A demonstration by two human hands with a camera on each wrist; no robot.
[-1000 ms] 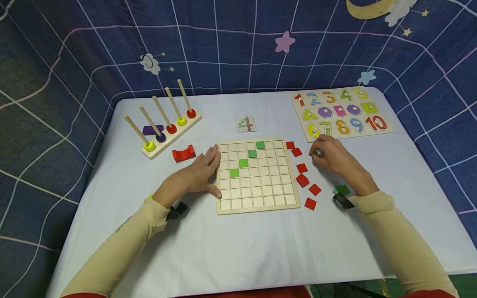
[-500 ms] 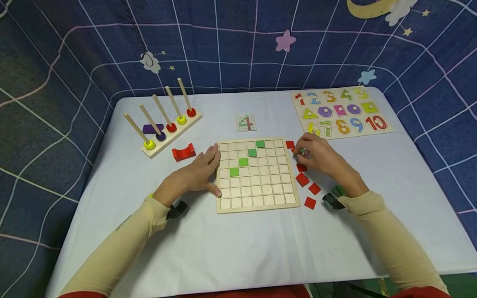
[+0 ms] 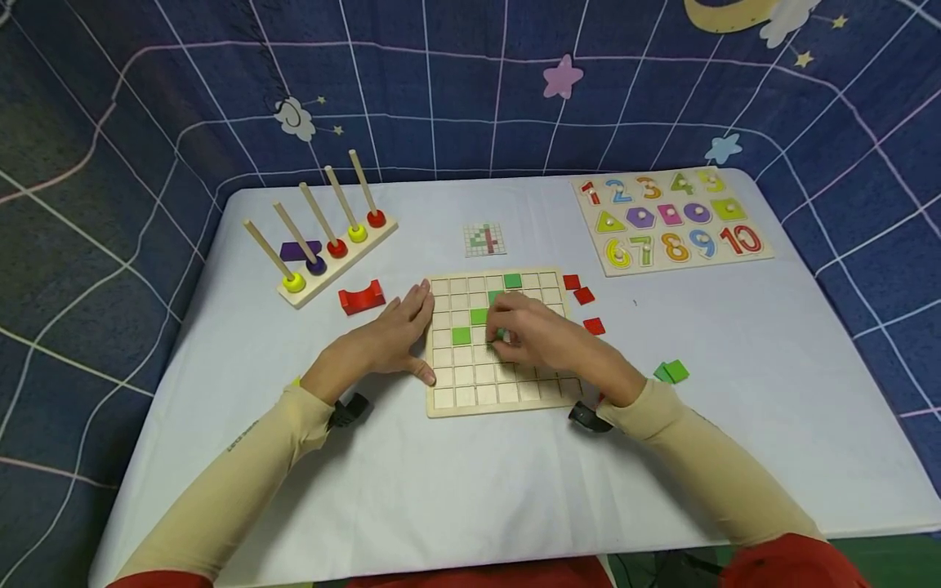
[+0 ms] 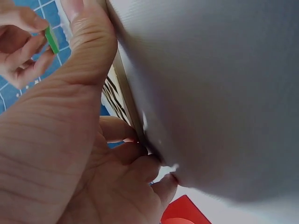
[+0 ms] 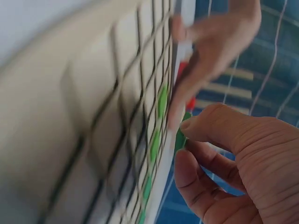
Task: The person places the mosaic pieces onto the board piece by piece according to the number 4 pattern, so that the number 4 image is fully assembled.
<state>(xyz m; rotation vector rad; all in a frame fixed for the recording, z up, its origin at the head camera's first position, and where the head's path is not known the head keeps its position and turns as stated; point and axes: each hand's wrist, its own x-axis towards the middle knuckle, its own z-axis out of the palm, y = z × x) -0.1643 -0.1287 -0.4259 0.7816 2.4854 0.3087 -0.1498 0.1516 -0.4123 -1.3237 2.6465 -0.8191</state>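
A wooden grid board (image 3: 507,406) lies mid-table with three green tiles (image 3: 461,335) in a diagonal. My right hand (image 3: 525,331) hovers over the board's middle and pinches a green tile (image 3: 501,334) between thumb and fingers; the same held tile (image 5: 181,135) shows in the right wrist view and again as a green tile (image 4: 51,39) in the left wrist view. My left hand (image 3: 400,331) lies flat against the board's left edge (image 4: 126,100), fingers straight. Red tiles (image 3: 585,296) lie to the right of the board, and two green tiles (image 3: 671,371) lie farther right.
A small pattern card (image 3: 485,240) lies behind the board. A peg rack with rings (image 3: 331,245) and a red arch block (image 3: 362,299) stand at the left. A number puzzle board (image 3: 669,220) is at the back right. Blue patterned cloth surrounds the white table (image 3: 470,490).
My right hand has carried the green tile leftward from beside the red tiles to above the middle of the grid board. The left hand has stayed put.
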